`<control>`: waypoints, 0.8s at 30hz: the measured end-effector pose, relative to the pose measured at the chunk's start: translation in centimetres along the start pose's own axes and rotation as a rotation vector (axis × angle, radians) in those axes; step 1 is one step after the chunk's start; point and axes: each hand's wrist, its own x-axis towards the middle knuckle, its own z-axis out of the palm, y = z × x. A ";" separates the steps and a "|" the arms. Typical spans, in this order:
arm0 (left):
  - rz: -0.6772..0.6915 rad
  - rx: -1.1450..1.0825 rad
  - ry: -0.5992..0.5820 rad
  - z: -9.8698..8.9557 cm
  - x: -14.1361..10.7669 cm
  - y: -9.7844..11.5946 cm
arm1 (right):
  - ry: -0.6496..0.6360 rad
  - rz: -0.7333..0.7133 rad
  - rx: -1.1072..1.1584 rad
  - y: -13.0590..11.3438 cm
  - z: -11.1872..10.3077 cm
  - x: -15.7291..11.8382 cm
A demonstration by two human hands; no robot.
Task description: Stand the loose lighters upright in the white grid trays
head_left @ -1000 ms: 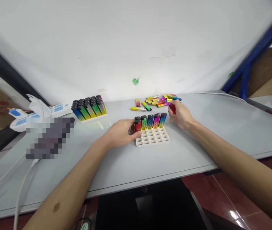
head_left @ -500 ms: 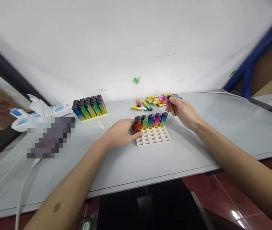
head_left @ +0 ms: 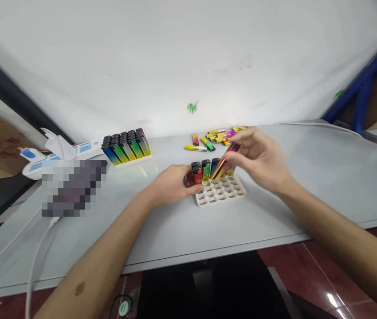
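A white tray with rows of holes (head_left: 221,193) rests on the table, several lighters standing upright along its back row. My left hand (head_left: 175,184) is closed around the tray's left end, its thumb in front beside a red lighter (head_left: 197,175). Some of its fingers are hidden behind the lighters. Between the thumb and fingers of my right hand (head_left: 260,157) is a red and gold lighter (head_left: 219,169), tilted over the tray, its lower end close to the holes. This hand hides the right end of the back row. Behind it lies a loose pile of lighters (head_left: 220,136).
At the back left stands a filled tray of lighters (head_left: 127,148). Left of it are a white power strip (head_left: 85,148) with plugs and a blurred-out dark object (head_left: 78,186) with a cable. A white wall (head_left: 162,66) closes off the table's back.
My right hand has brought the lighter left and down from near the pile to over the tray. My left hand has kept its place at the tray. The view has shifted slightly.
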 end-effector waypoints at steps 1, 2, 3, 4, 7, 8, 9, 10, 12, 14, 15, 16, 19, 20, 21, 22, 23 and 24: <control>0.002 -0.006 -0.009 0.0 0.0 0.0 | -0.025 -0.030 -0.094 0.0 0.6 -0.4; 0.002 -0.010 -0.019 0.0 0.0 0.1 | -0.057 -0.066 -0.195 0.1 1.2 -0.8; -0.003 -0.010 -0.029 0.0 0.0 0.1 | -0.090 -0.103 -0.291 0.2 1.6 -1.1; -0.010 -0.009 -0.037 0.0 0.0 0.1 | -0.123 -0.138 -0.376 0.3 1.8 -1.3; -0.015 -0.022 -0.044 0.2 -0.1 0.1 | -0.175 -0.207 -0.540 0.7 2.0 -1.6; -0.004 -0.033 -0.037 0.2 -0.1 0.0 | -0.171 -0.219 -0.576 0.8 2.0 -1.6; 0.011 -0.047 -0.027 0.3 -0.2 0.0 | -0.164 -0.224 -0.606 0.9 2.0 -1.6; 0.029 -0.060 -0.017 0.3 -0.2 -0.1 | -0.158 -0.225 -0.629 1.0 2.0 -1.7; 0.055 -0.084 -0.001 0.4 -0.2 -0.1 | -0.160 -0.211 -0.663 1.0 1.9 -1.7; 0.061 -0.105 0.013 0.5 -0.1 0.0 | -0.180 -0.196 -0.689 1.1 2.0 -1.8; 0.058 -0.116 0.022 0.6 -0.1 0.1 | -0.191 -0.195 -0.704 1.1 2.0 -1.8; 0.052 -0.127 0.033 0.6 0.0 0.2 | -0.201 -0.199 -0.721 1.1 2.1 -1.9; 0.021 -0.168 0.064 0.9 0.2 0.4 | -0.197 -0.258 -0.784 1.1 2.2 -1.9; 0.009 -0.184 0.071 1.0 0.3 0.4 | -0.183 -0.291 -0.802 1.0 2.3 -1.9; -0.004 -0.199 0.077 1.2 0.3 0.4 | -0.166 -0.326 -0.816 1.0 2.4 -1.9; -0.018 -0.211 0.083 1.3 0.4 0.4 | -0.150 -0.359 -0.827 1.0 2.4 -1.9; -0.030 -0.222 0.089 1.4 0.5 0.4 | -0.137 -0.386 -0.833 0.9 2.5 -1.9; -0.042 -0.230 0.093 1.5 0.5 0.4 | -0.128 -0.408 -0.835 0.9 2.5 -1.8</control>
